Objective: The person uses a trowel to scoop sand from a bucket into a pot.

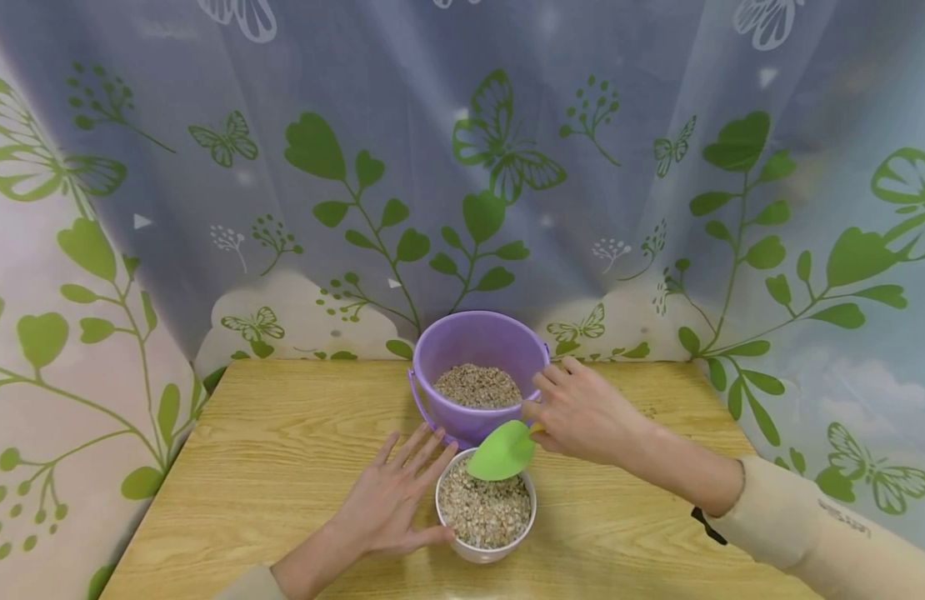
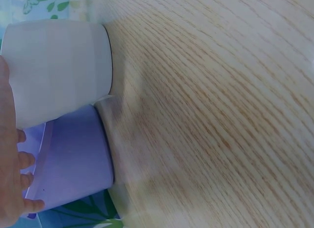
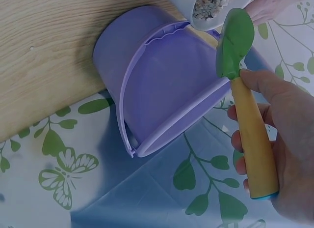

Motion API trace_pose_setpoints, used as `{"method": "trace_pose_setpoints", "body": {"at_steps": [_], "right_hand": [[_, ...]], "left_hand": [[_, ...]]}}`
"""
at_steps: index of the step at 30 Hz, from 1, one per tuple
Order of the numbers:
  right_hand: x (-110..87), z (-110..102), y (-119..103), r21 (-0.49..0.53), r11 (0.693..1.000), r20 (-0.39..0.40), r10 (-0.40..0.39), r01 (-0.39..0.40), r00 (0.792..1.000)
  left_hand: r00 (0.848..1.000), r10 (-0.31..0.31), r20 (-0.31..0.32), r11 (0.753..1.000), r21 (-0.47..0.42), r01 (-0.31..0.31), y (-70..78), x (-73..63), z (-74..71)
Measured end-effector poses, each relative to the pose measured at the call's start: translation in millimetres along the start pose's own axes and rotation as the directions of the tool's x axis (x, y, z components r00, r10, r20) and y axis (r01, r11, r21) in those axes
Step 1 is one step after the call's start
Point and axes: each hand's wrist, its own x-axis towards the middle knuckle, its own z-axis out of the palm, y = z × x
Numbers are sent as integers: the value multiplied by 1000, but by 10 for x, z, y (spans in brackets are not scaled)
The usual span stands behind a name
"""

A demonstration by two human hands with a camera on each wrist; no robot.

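My right hand [image 1: 586, 415] grips a small toy shovel [image 1: 502, 452] by its handle. The right wrist view shows its green blade and yellow handle [image 3: 254, 139], the fingers wrapped round it. In the head view the blade is tilted over the far side of a white bowl [image 1: 487, 557] holding pale, coarse grains [image 1: 485, 512]. My left hand [image 1: 395, 496] has its fingers spread at the bowl's left side, thumb at the rim and fingertips near the bucket. Right behind the bowl stands a purple bucket [image 1: 470, 419] with darker grains [image 1: 477, 386] inside.
The bucket's purple handle [image 1: 417, 404] hangs down on its left side. Everything stands on a wood-grain table [image 1: 282, 433]. A curtain [image 1: 402, 208] printed with leaves and butterflies rises behind the table and along both sides.
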Motion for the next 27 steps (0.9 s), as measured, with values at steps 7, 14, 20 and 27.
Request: {"method": "trace_pose_setpoints", "body": {"at_steps": [7,14,20,27], "right_hand": [[-50,29,32,38,999,-35,14,-13,999],[-154,132,83,126,991,-79,59,-49,995],[-259,200,141,142,986,-72,102,-91,992],[-354,266,199,230,964,-81,156,-134,984]], "left_hand": [[1000,1,0,1000,-1,-1,3,0,-2],[1000,11,8,1000,8,-11,-23,-1,-26],[1000,16,-10,1000,17,-16,-81,-14,-77],[1000,22,-17,1000,6,-22,-155,7,-200]]}}
